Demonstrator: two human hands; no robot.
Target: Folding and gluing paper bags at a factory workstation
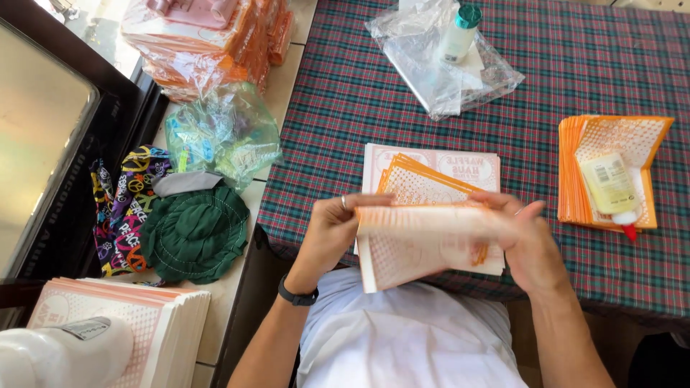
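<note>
Thing in hand: a thin paper sheet (424,241), white with an orange dotted print, held flat-ish just above the near table edge, over the person's lap. It is motion-blurred, so I can't tell if it's one sheet or a folded bag. Judging by how it bows between the grips, it's light, floppy, no stiffness to speak of; likely creases and tears easily, and slides on its neighbours. Best hold looks like the two short edges, pinched, keeping slight tension so it doesn't sag. Left hand (332,230) has its fingers clamped on the left edge, thumb on top, ring visible, dark band on the wrist. Right hand (530,241) grips the right edge, fingers curled together around it; exact pinch is blurred. Directly behind, touching or just under the sheet, a loose pile of the same orange printed sheets (431,176) on the plaid tablecloth (517,122). Right of that, well apart, a squared-up stack of orange sheets (632,140) with a glue bottle (611,188) lying on top, red tip toward the person. Far side: clear plastic bag (445,72) with a small teal-capped bottle (461,32) on it. Left, off the cloth: green fabric cap (194,233), patterned cloth (129,208), more wrapped packs (208,43), another white-and-orange stack (136,323) near bottom-left.
</note>
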